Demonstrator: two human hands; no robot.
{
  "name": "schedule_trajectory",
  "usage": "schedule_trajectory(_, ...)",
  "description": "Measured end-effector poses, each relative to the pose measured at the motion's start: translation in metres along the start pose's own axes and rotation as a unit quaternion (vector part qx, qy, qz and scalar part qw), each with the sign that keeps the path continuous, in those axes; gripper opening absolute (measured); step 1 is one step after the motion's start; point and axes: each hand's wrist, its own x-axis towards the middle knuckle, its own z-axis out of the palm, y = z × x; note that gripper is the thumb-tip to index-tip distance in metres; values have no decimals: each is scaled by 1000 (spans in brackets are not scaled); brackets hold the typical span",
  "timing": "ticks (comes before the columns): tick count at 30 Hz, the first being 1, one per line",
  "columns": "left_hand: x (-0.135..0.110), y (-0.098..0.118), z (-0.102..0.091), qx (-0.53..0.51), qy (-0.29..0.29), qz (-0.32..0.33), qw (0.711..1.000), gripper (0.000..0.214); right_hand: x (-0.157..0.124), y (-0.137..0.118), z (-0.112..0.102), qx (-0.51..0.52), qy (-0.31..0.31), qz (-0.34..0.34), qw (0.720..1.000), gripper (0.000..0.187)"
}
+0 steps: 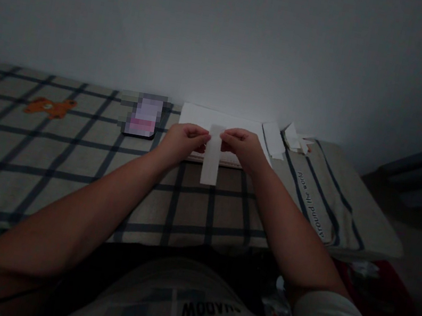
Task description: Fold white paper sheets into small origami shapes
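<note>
Between my two hands hangs a narrow white paper strip (211,161), held upright over the near edge of the white sheets. My left hand (184,142) pinches its left edge near the top between thumb and fingers. On the opposite edge, at about the same height, my right hand (243,146) has a matching pinch. Behind and beneath them lies a white sheet (202,116) on the table, partly hidden by both hands. A smaller white paper piece (274,139) rests at the right side of that sheet.
A checked cloth (85,158) covers the table. Crumpled paper scraps (295,138) lie at the back right. A phone (145,117) with a blurred-out screen sits left of the sheets, and an orange bear-shaped piece (50,107) farther left. A wall (231,37) rises behind.
</note>
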Motion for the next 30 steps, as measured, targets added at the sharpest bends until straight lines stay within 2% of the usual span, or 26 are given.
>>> schedule_trajectory(6,0,4,2,-25,45,18,999,19,-4,-6,4,7,-51,60,997,26)
schedule_trajectory(9,-1,5,2,-36,47,13,998,22,-4,-5,3,-6,-44,47,998,25)
schedule_trajectory(15,-1,3,2,-60,0,-23,998,24,0,1,-1,-6,-16,13,1000,22)
schedule_trajectory(19,0,3,3,-56,28,-19,998,18,0,1,1,8,-16,15,1000,22)
schedule_trajectory(24,-2,7,4,-30,59,-6,998,12,-5,-4,4,12,-34,60,998,25)
schedule_trajectory(30,-4,5,3,-40,40,13,998,20,-3,-2,2,-6,-34,39,999,20)
